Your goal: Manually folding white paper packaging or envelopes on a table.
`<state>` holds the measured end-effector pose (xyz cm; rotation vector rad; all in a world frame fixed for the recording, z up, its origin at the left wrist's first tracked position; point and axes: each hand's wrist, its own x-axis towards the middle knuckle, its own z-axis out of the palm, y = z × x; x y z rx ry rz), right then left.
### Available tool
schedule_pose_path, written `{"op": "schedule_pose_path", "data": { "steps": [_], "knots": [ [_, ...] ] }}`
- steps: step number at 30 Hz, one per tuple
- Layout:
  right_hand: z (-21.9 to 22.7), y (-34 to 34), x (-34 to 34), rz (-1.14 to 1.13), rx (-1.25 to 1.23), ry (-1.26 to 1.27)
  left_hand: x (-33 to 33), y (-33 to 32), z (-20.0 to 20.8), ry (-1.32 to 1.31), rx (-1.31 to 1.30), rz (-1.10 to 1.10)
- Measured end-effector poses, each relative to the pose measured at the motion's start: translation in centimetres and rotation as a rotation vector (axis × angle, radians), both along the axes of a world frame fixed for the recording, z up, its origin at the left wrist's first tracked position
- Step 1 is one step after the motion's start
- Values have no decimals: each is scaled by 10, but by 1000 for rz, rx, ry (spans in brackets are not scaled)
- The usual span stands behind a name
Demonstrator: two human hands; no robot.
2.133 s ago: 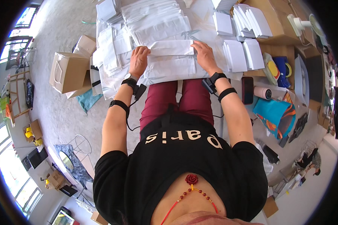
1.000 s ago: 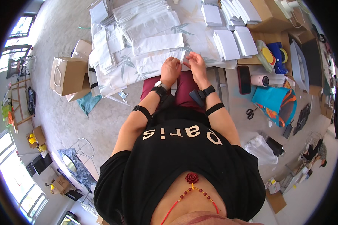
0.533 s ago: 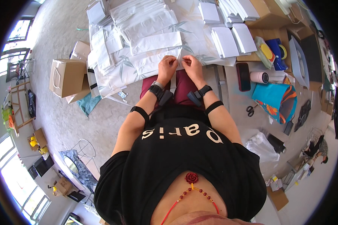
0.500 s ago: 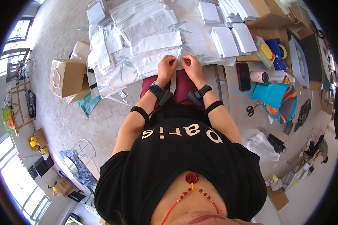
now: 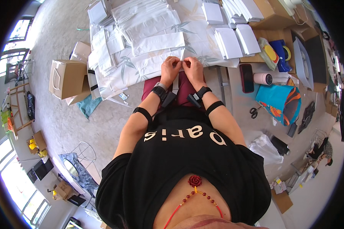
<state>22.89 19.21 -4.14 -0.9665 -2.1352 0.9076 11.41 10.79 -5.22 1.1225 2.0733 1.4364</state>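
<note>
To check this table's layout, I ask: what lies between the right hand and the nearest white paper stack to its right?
In the head view, only the white leaf-printed tablecloth shows between the right hand and that paper stack.

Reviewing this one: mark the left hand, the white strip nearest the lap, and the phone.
Left hand (image 5: pixel 170 71): head view, on the back of the hand.
White strip (image 5: pixel 153 63): head view, on its flat upper face.
Phone (image 5: pixel 247 78): head view, mid-face.
</note>
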Motion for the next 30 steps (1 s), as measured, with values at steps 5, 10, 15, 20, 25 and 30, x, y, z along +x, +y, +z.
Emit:
{"op": "schedule_pose_path", "data": {
  "steps": [5, 10, 15, 20, 25, 30],
  "knots": [
    [-3, 0, -3, -40, -37, 3, 1, 1, 4, -32, -19, 59],
    [-10, 1, -3, -115, -94, 7, -10, -5, 6, -112, 47, 184],
    [-11, -1, -4, -223, -172, -21, -47, -42, 10, -484, 304, 282],
    [-9, -4, -4, -223, -262, -48, -102, -118, 12, -752, 558, 475],
    [-18, -2, 2, -223, -411, 4, -144, -172, 17, -909, 675, 666],
    [-7, -12, -6, -226, -833, 246, -164, -192, 34, -902, 739, 692]
  ]
}}
